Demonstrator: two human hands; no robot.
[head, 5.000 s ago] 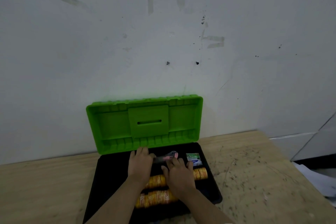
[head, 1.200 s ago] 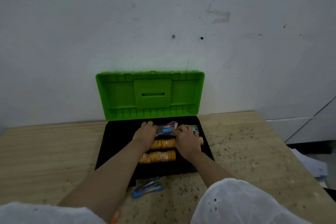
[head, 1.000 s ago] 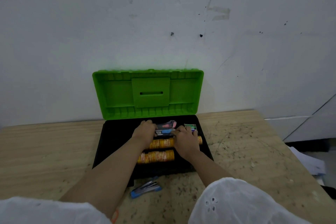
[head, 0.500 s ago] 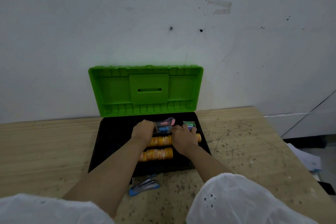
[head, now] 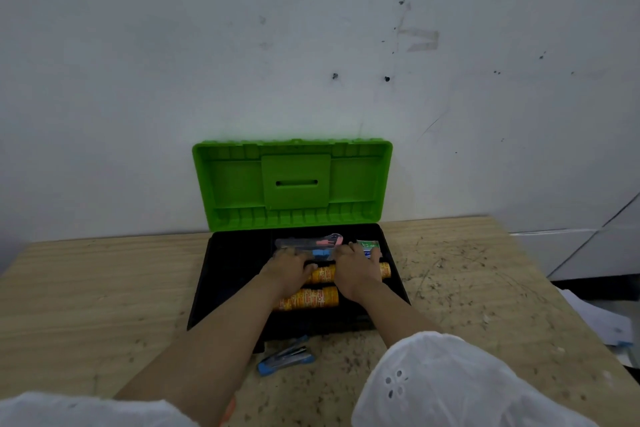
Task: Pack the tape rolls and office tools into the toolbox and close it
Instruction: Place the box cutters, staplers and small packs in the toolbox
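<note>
while both hands press inside, tape rolls (head: 308, 298) lie left-right.

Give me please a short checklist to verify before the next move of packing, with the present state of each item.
1. Lid fully open, leaning at the wall: ok.
2. Both rows of tape rolls inside the toolbox: ok.
3. All tools packed: not ok, a blue stapler lies on the table in front of the box.
4. Left hand and right hand free to reach: cannot tell, both rest on items inside.
5. Items low enough for closing: cannot tell.
</note>
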